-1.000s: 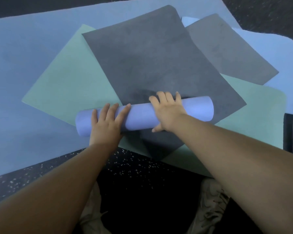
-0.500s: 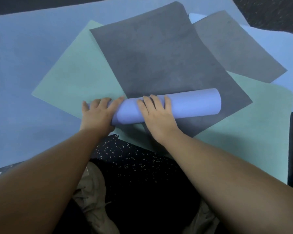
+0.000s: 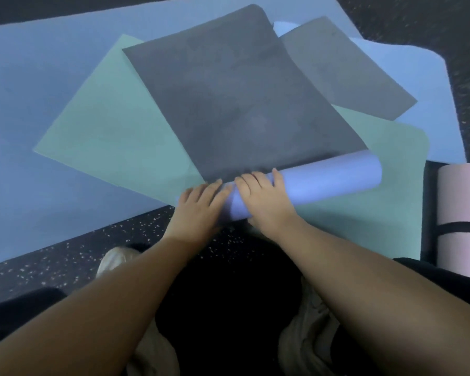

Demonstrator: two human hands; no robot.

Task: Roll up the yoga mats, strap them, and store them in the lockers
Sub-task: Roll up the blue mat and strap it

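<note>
From your head camera, your left hand (image 3: 198,206) and your right hand (image 3: 266,202) lie side by side on the purple roll (image 3: 329,183), fingers straight and pressing down on it. The roll is the rolled part of the dark grey mat (image 3: 239,104), which lies flat on a green mat (image 3: 114,126). Under both is a big blue mat (image 3: 25,104) on the speckled floor (image 3: 65,256). A pink rolled mat (image 3: 461,221) with a black strap (image 3: 461,228) lies at your right.
</note>
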